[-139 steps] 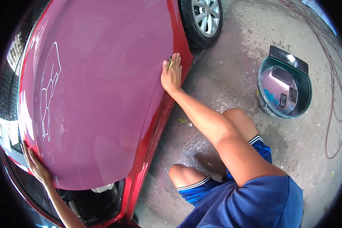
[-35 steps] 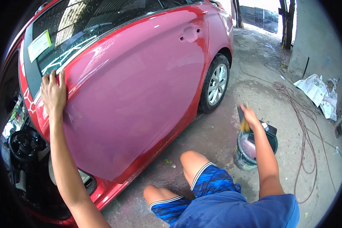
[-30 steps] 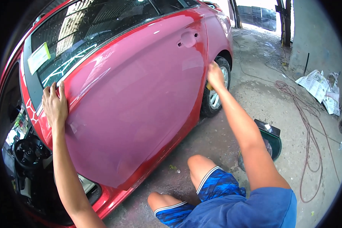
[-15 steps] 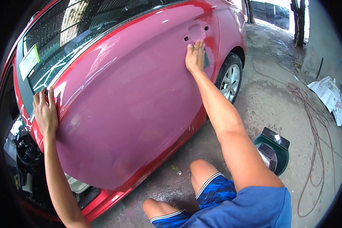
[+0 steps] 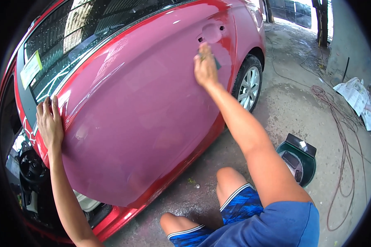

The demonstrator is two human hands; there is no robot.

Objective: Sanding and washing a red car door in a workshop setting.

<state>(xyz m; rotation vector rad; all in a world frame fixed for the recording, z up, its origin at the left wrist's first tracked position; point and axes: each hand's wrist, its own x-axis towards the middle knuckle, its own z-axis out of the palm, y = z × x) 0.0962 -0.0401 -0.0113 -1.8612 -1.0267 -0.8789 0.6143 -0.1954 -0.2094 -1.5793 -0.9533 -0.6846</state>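
A red car door (image 5: 140,111) with a dull pinkish-purple surface stands in front of me, slightly ajar at its left side. My right hand (image 5: 205,71) presses a dark green piece of sandpaper (image 5: 217,63) flat on the door, just below the handle recess (image 5: 212,33) with its two dark holes. Most of the sandpaper is hidden under the palm. At the door's left edge, beneath the window, my left hand (image 5: 50,122) lies with its fingers stretched over the upper corner, holding nothing.
To the right is the rear wheel (image 5: 250,84). A dark green container (image 5: 308,166) with things inside stands on the concrete floor (image 5: 284,107). Beyond it lie a tangled reddish hose (image 5: 342,164) and crumpled paper (image 5: 356,96) by the wall. The steering wheel (image 5: 33,166) shows at left.
My right hand has slid left and slightly down across the door with the sandpaper, uncovering more of the handle recess. My left hand stays on the door edge.
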